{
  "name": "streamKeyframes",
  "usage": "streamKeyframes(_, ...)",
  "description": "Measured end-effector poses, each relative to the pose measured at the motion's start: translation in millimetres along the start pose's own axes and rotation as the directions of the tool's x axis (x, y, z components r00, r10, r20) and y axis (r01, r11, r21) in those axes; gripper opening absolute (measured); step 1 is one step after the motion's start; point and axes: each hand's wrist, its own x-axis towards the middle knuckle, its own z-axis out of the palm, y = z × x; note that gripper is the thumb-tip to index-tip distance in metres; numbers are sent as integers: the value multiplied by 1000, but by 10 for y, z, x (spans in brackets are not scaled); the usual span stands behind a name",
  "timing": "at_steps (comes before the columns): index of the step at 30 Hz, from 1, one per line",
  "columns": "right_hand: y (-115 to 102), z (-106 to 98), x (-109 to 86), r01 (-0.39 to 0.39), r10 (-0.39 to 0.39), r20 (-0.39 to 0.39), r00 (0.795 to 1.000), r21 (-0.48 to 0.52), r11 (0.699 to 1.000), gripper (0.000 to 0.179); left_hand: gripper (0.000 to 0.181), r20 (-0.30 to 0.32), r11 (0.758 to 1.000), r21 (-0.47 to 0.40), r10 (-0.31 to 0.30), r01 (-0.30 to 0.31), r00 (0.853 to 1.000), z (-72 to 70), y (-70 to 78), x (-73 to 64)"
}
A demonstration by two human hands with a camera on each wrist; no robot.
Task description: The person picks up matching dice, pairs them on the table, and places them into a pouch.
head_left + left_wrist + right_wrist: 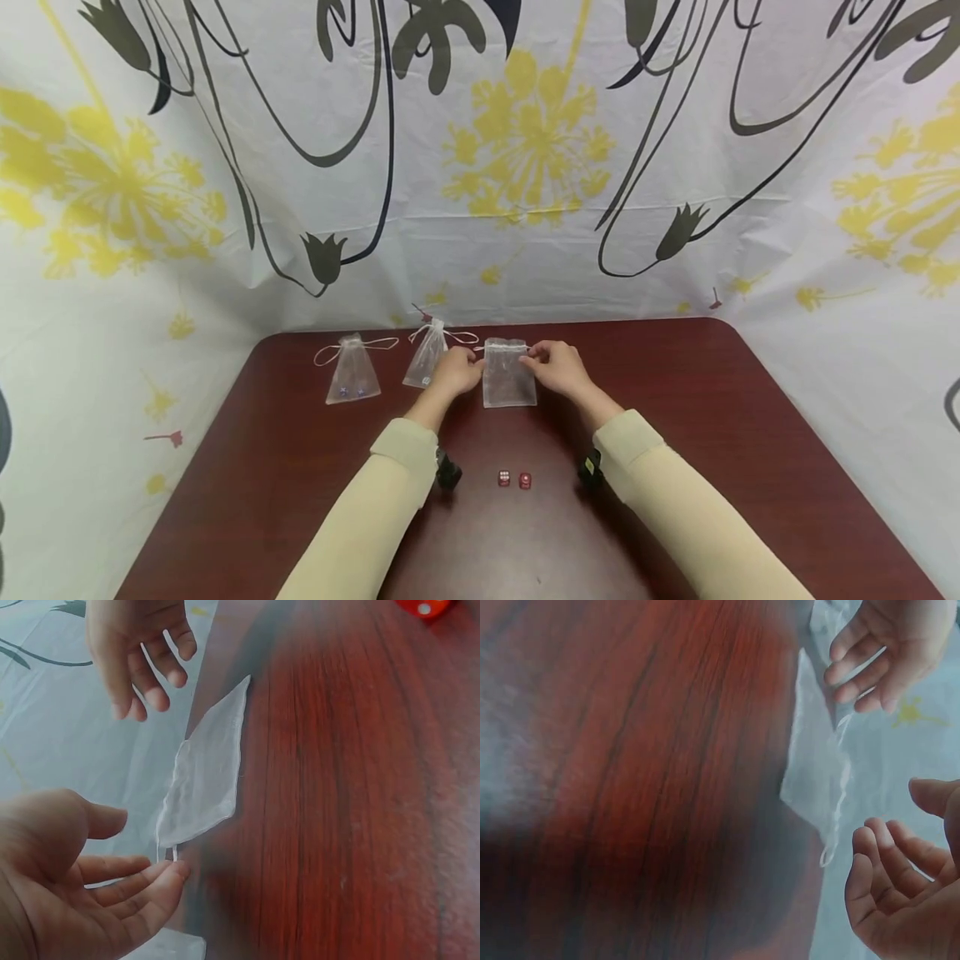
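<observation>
A flat white organza drawstring bag (510, 385) lies on the table between both hands, its gathered top towards the wall. My left hand (456, 372) is at the bag's left side. In the left wrist view, its fingertips (177, 871) meet the drawstring loop, with the thumb held apart. My right hand (561, 367) is by the top right corner. The right wrist view shows its fingers (862, 881) loosely bent, apart from the cord loop (827, 857). Two red dice, one (504, 478) beside another (525, 481), lie nearer me.
To the left lies a tied organza bag (354, 371) with small blue dice inside. Another tied bag (426, 358) sits partly behind my left hand, a pale die showing in it. A patterned cloth (525, 275) hangs behind the dark red table (262, 483).
</observation>
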Motion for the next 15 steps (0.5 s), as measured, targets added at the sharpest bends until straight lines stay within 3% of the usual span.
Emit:
streamKeyframes(6, 70, -14, 17, -75, 75, -1, 997, -4, 997, 32, 32, -8, 994, 104, -39, 39, 999, 70, 112, 84)
streamKeyframes(12, 110, -20, -30, -85, 85, -19, 996, -7, 996, 32, 34, -53, 984, 144, -102, 108, 993, 188, 116, 177)
streamKeyframes(15, 134, -26, -44, -83, 83, -21, 996, -7, 997, 33, 24, -55, 974, 178, -135, 142, 989, 243, 94, 215)
